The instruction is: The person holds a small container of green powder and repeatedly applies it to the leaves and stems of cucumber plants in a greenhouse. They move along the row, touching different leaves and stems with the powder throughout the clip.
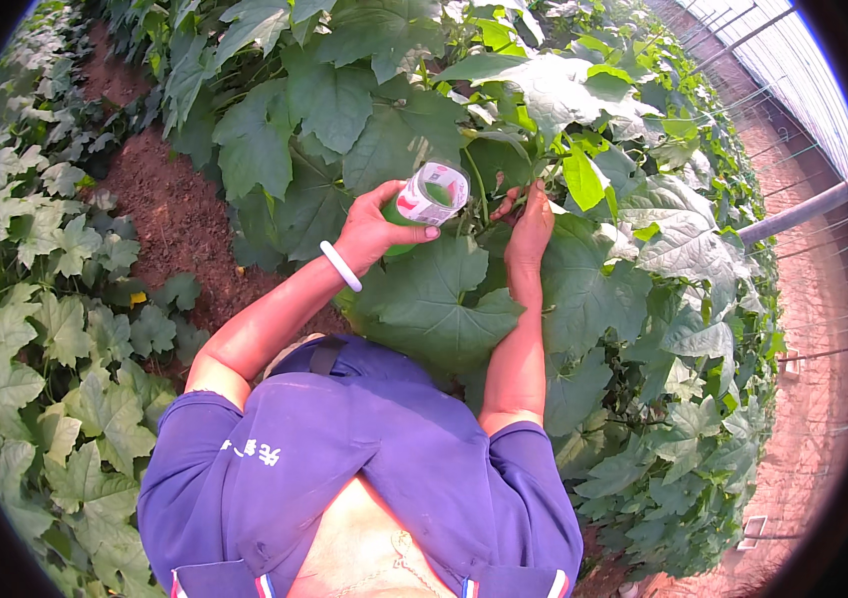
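My left hand (379, 224) grips a clear plastic cup (435, 196) that carries a printed label and has something green in or behind it. A white bangle sits on that wrist. To the right, my right hand (529, 220) is raised among the vine stems, its fingertips together at a thin stem or tendril just below a bright green leaf (582, 176); what exactly they pinch is too small to tell. A broad lobed leaf (443, 306) lies below and between both hands.
Dense leafy vines surround both arms. Reddish bare soil (162, 217) runs between the rows on the left, with more vines (58, 321) beyond it. At the right, a metal pipe (805, 213) and thin wires cross in front of a brick wall (812, 299).
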